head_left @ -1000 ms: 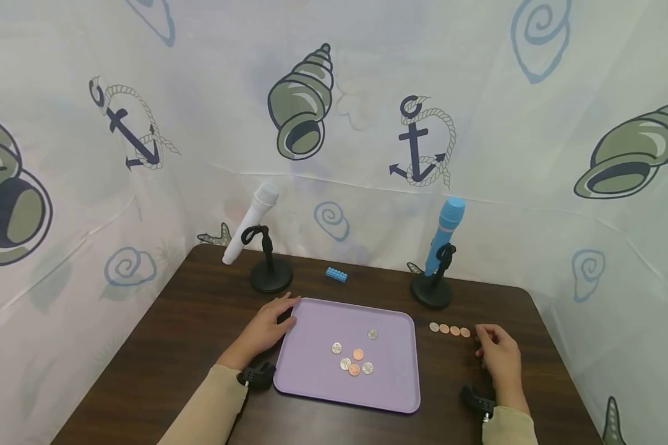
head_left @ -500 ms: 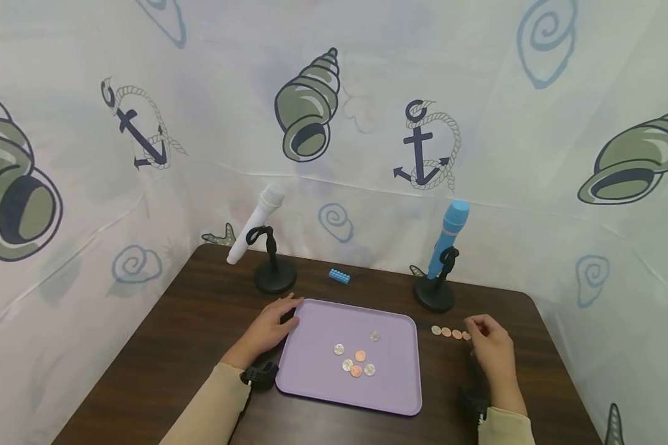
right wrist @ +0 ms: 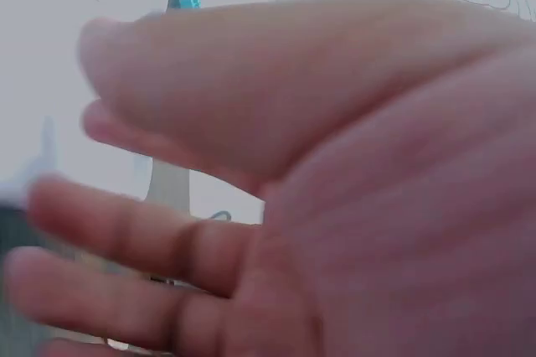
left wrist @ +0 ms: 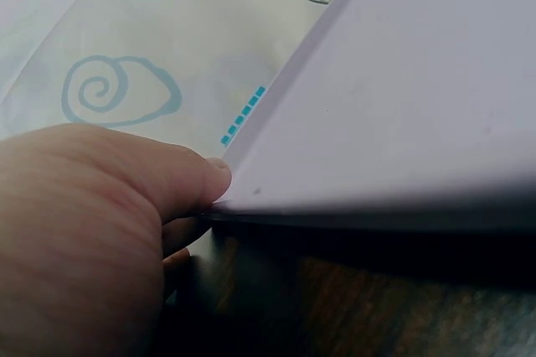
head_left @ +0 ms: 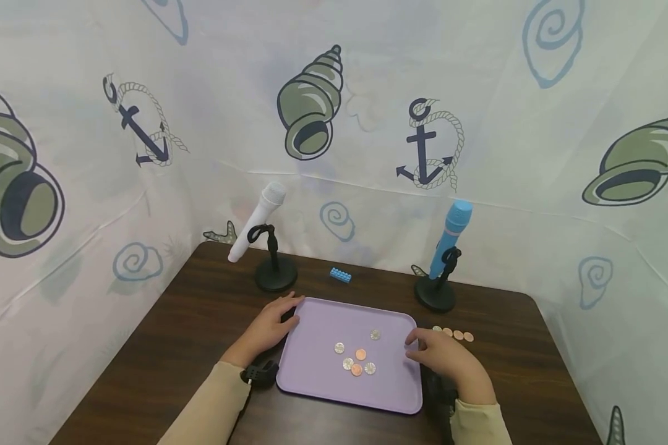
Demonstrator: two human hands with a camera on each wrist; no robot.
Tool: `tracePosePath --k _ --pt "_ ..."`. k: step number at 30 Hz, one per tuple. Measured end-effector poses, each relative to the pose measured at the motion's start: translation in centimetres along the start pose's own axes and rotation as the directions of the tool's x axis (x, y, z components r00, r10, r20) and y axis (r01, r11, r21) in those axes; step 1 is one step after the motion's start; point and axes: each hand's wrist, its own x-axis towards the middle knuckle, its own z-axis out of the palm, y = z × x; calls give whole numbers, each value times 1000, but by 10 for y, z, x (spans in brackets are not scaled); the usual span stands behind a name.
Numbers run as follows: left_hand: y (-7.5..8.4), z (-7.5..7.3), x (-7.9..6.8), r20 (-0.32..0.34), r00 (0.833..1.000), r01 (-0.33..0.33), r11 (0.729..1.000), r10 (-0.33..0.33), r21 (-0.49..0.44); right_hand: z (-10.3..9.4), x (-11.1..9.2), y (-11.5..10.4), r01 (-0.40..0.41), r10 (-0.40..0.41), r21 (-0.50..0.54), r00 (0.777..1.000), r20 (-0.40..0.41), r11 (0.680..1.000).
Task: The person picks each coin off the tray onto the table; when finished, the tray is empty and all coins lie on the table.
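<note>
The right hand point(head_left: 448, 355) has moved left, from the row of coins point(head_left: 458, 335) to the right edge of the tray point(head_left: 312, 382). The left hand and the tray look just as they were.

A big sheet point(head_left: 367, 157) with shells and anchors hangs at the far side. In front is the brown table point(head_left: 145, 346). The tray lies flat in the middle, and its raised rim likely stops coins sliding off. The white mic point(head_left: 258, 216) leans far left and the blue mic point(head_left: 449, 238) far right; black stands point(head_left: 276, 274) hold them up. The left hand point(head_left: 266, 324) rests at the tray's far left corner, fingers and thumb loosely apart, maybe to keep it still. The right hand's fingers are loose and a bit bent, with nothing seen in them. A blue brick point(head_left: 341, 275) sits past the tray. Six coins point(head_left: 360, 354) lie on the tray, four silver and two copper. The row is right of it, one silver then three copper, side by side.

The right hand partly covers the row's left end. Its own close view is blurry, and I cannot tell if the fingers touch the tray.
</note>
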Motion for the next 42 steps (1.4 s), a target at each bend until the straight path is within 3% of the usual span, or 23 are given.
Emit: tracePosePath --k 3,9,14,24,31,42 --pt "2 -2 0 -1 1000 -9 1000 9 2 4 11 -6 12 -12 2 999 -43 1000" --pt "3 -2 0 -9 1000 -14 1000 14 5 23 39 -18 165 -166 -22 983 -80 986" --pt "2 -1 -2 -7 1000 -15 1000 15 14 37 51 -24 243 -251 -90 964 -89 966" --pt "0 -1 -1 -5 1000 -9 1000 9 -1 42 64 -33 156 -169 -197 984 -48 968" --pt "-1 0 -1 -4 1000 -6 1000 6 7 49 64 -38 119 -155 -268 981 -117 956" --pt "-2 0 1 -9 999 -41 999 41 14 50 62 -33 74 -105 -220 986 -132 973"
